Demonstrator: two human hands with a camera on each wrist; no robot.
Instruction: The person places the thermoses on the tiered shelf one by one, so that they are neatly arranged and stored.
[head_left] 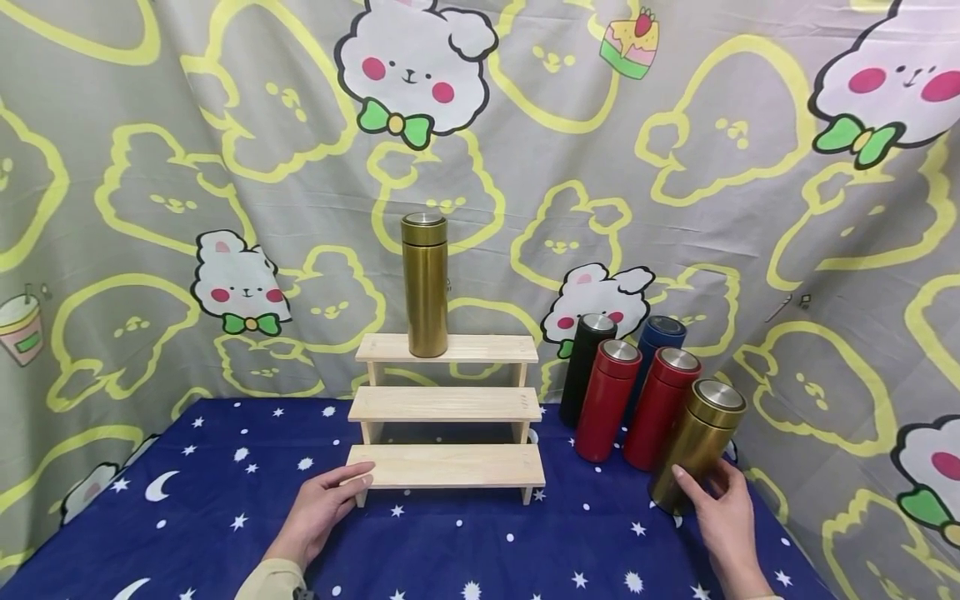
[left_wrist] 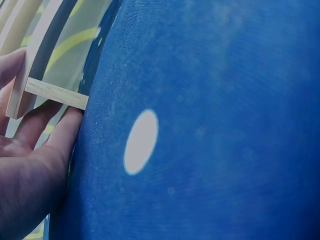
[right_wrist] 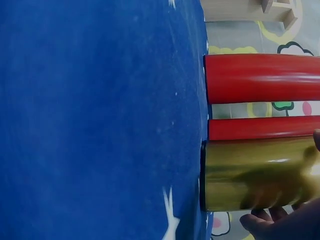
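Observation:
A three-step wooden display rack (head_left: 446, 404) stands on the table, with a gold vacuum flask (head_left: 426, 292) upright on its top step. My left hand (head_left: 318, 504) grips the left end of the lowest step; in the left wrist view, fingers (left_wrist: 65, 132) reach beside the rack's front leg (left_wrist: 57, 92). At the right, my right hand (head_left: 723, 508) holds a second gold flask (head_left: 693, 450) low on its body, thumb in front and fingers round the far side. That flask's base (right_wrist: 204, 177) appears to rest on the cloth in the right wrist view.
Behind the held flask stand two red flasks (head_left: 606, 404) (head_left: 660, 408), a black flask (head_left: 585, 375) and a blue flask (head_left: 660, 335), close together. A dark blue star-patterned cloth (head_left: 465, 542) covers the table. A grey cartoon-print curtain (head_left: 300, 208) hangs behind.

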